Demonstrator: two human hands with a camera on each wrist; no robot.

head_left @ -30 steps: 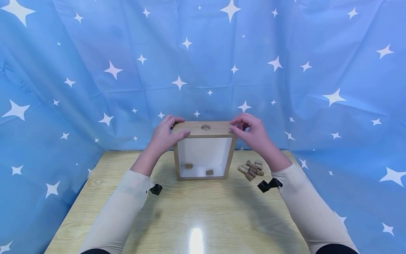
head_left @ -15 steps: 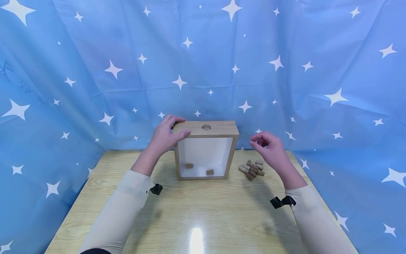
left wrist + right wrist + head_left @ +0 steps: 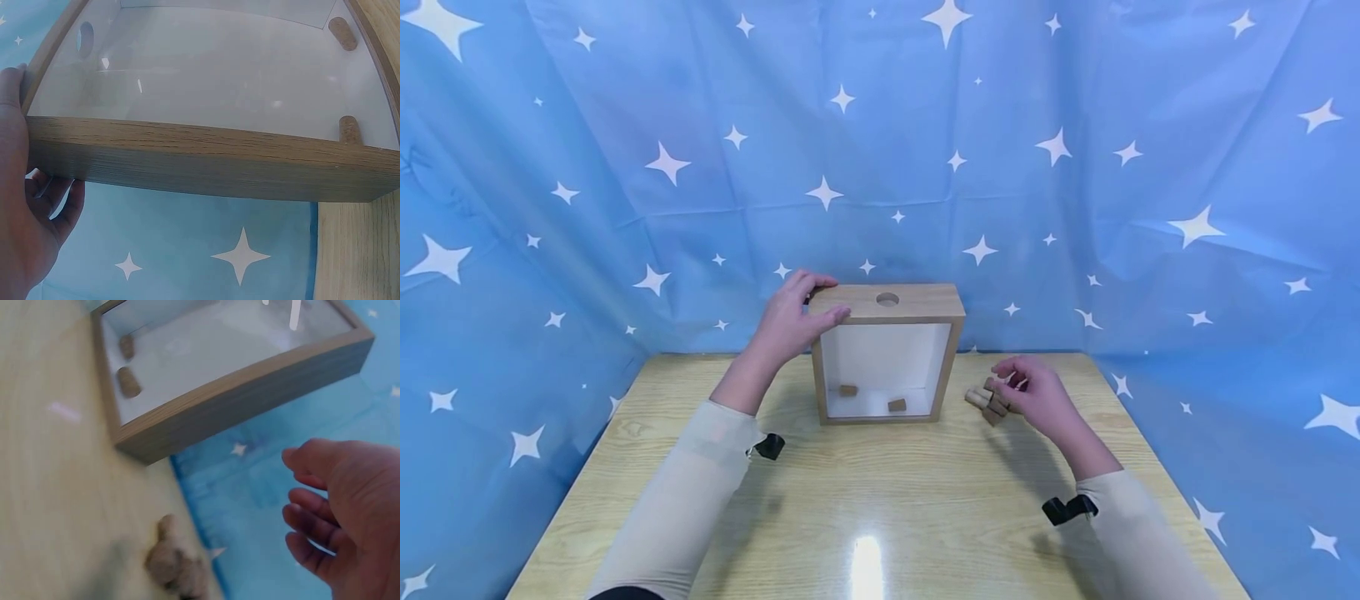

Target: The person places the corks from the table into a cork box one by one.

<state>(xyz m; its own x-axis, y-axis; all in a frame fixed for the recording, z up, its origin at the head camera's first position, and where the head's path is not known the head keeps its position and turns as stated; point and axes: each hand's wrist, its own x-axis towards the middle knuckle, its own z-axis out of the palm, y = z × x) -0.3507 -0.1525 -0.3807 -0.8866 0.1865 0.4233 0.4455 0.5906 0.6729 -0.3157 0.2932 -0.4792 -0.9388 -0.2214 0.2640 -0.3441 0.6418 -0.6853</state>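
Note:
A wooden shadow box (image 3: 925, 303) with a clear front and a round hole in its top stands upright on the table. My left hand (image 3: 788, 318) grips its top left corner, thumb at the front edge and fingers toward the back. Two corks, a left one (image 3: 848, 390) and a right one (image 3: 897, 405), lie inside on the box floor. To the right of the box sits a pile of loose corks (image 3: 980, 398). My right hand (image 3: 1037, 398) hovers at this pile, partly covering it. In the right wrist view its loosely bent fingers (image 3: 309, 528) hold nothing.
The light wood table (image 3: 820, 500) ends at a back edge just behind the box and the corks. A blue curtain (image 3: 895, 150) with white stars hangs behind and along both sides.
My right hand has left the box's top right corner, moved right, then come down to the cork pile. The left hand and the box have stayed in place.

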